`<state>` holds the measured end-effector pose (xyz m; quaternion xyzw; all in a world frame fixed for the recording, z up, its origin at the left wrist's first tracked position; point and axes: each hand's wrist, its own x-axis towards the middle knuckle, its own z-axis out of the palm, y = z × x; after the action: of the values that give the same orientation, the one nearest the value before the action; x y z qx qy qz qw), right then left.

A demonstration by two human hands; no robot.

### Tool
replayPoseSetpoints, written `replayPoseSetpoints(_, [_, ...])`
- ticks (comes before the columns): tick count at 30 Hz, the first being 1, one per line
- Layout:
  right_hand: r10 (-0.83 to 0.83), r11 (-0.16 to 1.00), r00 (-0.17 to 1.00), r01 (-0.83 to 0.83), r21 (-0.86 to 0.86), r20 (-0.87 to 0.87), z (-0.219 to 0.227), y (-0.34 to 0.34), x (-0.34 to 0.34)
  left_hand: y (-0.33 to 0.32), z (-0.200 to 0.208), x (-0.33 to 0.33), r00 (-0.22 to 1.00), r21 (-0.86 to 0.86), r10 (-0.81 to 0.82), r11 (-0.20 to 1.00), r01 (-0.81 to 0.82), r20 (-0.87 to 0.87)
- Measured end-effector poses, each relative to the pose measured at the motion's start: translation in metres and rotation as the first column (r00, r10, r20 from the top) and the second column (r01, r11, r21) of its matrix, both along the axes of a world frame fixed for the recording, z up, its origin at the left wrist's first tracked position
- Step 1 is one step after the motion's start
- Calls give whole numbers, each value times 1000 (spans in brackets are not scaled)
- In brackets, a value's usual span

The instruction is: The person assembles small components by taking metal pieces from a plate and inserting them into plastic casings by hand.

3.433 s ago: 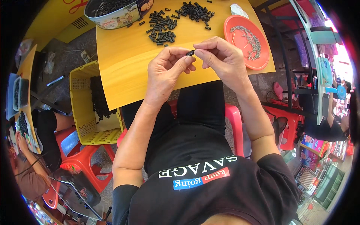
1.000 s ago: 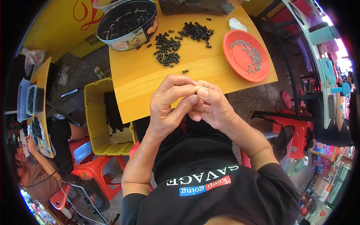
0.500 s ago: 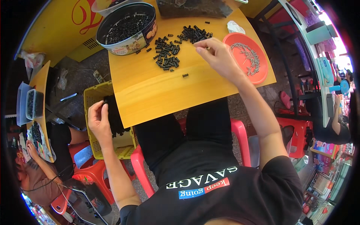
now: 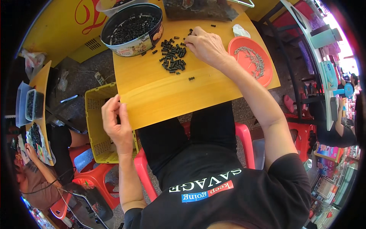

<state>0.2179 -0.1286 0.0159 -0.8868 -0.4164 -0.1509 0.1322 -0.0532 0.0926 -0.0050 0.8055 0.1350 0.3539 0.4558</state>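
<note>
My left hand [image 4: 117, 124] is raised by the table's left edge, above the yellow crate. Its thumb stands apart from the bent fingers, and nothing shows between them. Over the far part of the yellow table [image 4: 152, 107], my right hand [image 4: 207, 46] reaches down with its fingers drawn together at the black pieces; whatever its fingertips pinch is hidden. A pile of small black plastic pieces [image 4: 173, 57] lies just left of that hand. One loose black piece [image 4: 191, 78] rests nearer to me.
A round tin [image 4: 131, 48] of black pieces stands at the far left. An orange-red plate [image 4: 248, 72] with a thin grey strand lies right, near crumpled white tissue [image 4: 241, 31]. A dark tray [image 4: 198, 13] is at the back. Left sits another person beside clear tubs [image 4: 36, 105].
My left hand has moved right to the table edge, and the dark thing at its fingertips no longer shows. My right hand has moved left and away from me, onto the black pieces.
</note>
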Motion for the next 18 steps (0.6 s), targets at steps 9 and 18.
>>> replayPoseSetpoints(9, [97, 991, 995, -94, 90, -27, -2, -18, -28, -66, 19, 50, 940, -108, -339, 934, 342, 41])
replayPoseSetpoints(18, [44, 965, 998, -30, 260, -48, 17, -43, -36, -98, 4, 73, 855, -283, -519, 823, 492, -24])
